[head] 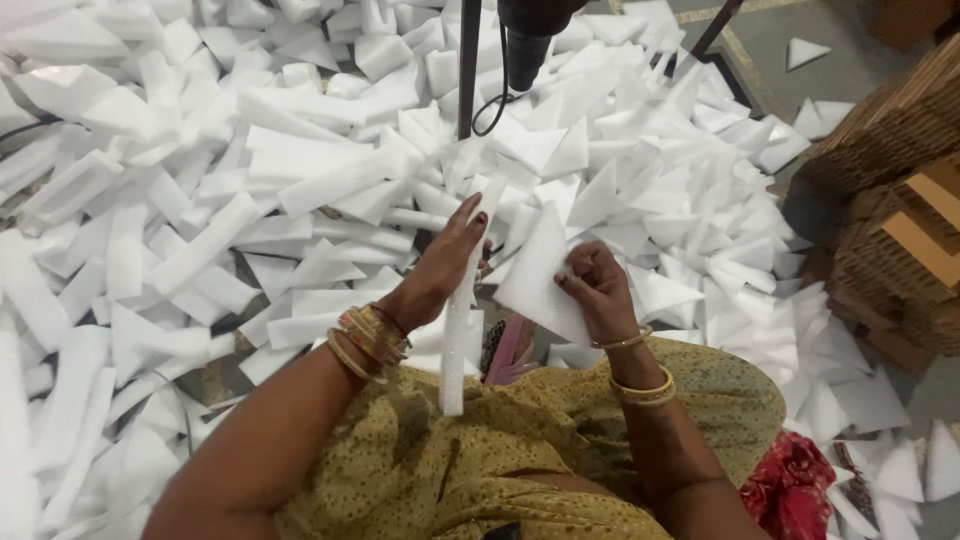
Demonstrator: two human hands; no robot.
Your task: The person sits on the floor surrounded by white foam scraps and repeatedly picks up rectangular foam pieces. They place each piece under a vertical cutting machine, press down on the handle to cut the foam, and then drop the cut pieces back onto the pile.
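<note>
Left hand: the left hand (452, 250), centre of the frame, lies with fingers extended flat against the upper part of a long white foam strip (458, 330); it presses rather than wraps the strip.
Foam strip: stands nearly upright from the lap, lower centre, up to the fingertips; its top end merges with the white pieces behind it.
Right hand: the right hand (597, 290), just right of centre, is clenched on the lower right edge of a white foam triangle (535, 270), pinching it between thumb and curled fingers.
Foam triangle: held tilted, point toward the top of the frame, just beside the strip; whether the 2 pieces touch cannot be told.
Wrists: gold bangles (370, 340) on the left wrist, thinner ones on the right.
Lap: mustard dotted cloth (480, 450) fills the lower centre; a red cloth (790, 480) shows at the lower right.
Surroundings: a heap of foam offcuts (200, 180), strips and triangles, covers the floor across the left and upper frame and hides most of it.
Overhead: a dark tool body (528, 35) with a cable hangs at the top centre beside a thin dark rod (468, 70), above the hands.
Right edge: stacked brown cardboard (900, 200), partly cropped.
</note>
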